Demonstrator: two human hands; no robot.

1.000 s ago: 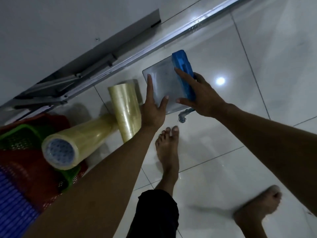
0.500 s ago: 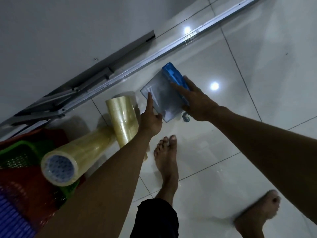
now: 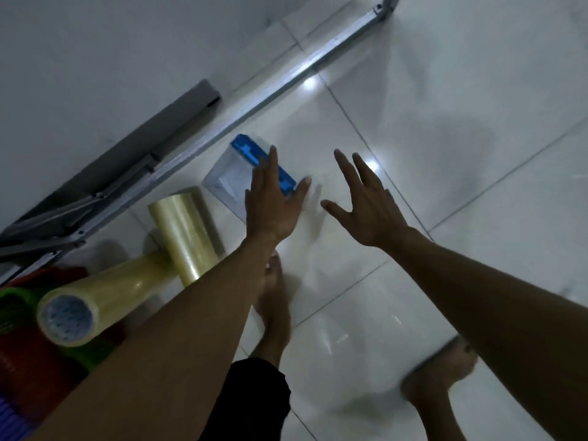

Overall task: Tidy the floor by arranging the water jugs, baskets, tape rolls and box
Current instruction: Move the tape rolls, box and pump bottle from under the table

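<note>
A clear plastic box [image 3: 227, 183] with a blue lid lies on the white tiled floor beside the metal door track. My left hand [image 3: 270, 202] hovers over its near end with fingers spread and nothing in it. My right hand [image 3: 366, 202] is open to the right of the box, apart from it. Two long rolls of yellowish clear tape lie left of the box: one [image 3: 187, 233] points toward the track, the other [image 3: 105, 297] lies across with its open core facing me, resting on the baskets.
Stacked baskets, green [image 3: 12, 300], red [image 3: 25, 370] and blue [image 3: 9, 421], sit at the lower left. A metal door track [image 3: 254, 106] runs diagonally along the wall. My bare feet [image 3: 273, 310] stand on the tiles below the hands.
Both hands held the box above the floor and lowered it beside the tape roll. Now they have let go and spread open, the right hand drawn away to the right.
</note>
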